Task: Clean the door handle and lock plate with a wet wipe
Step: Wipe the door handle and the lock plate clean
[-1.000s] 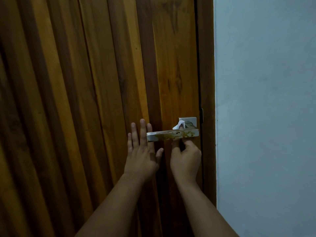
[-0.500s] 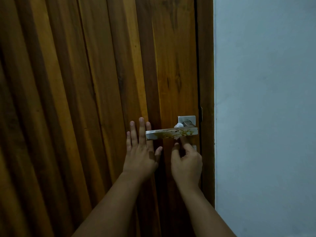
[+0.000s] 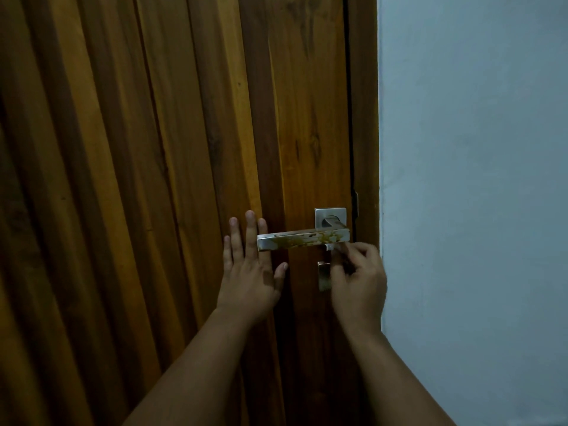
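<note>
No brand or writing is showing anywhere; the metal door handle (image 3: pixel 302 239), blotched with orange-brown stains, is lying level across the wooden door (image 3: pixel 153 179), with its square mounting plate (image 3: pixel 321 214) just above; the left hand (image 3: pixel 250 272) is pressing flat and spread against the door, its fingertips reaching behind the handle's free end, grasping nothing; the right hand (image 3: pixel 358 281) is curling just under the handle's hinge end, pinching a scrap of white wet wipe (image 3: pixel 335 246) and partly covering the lock plate (image 3: pixel 322 276); a pale wall (image 3: pixel 476 179) is standing to the right.
</note>
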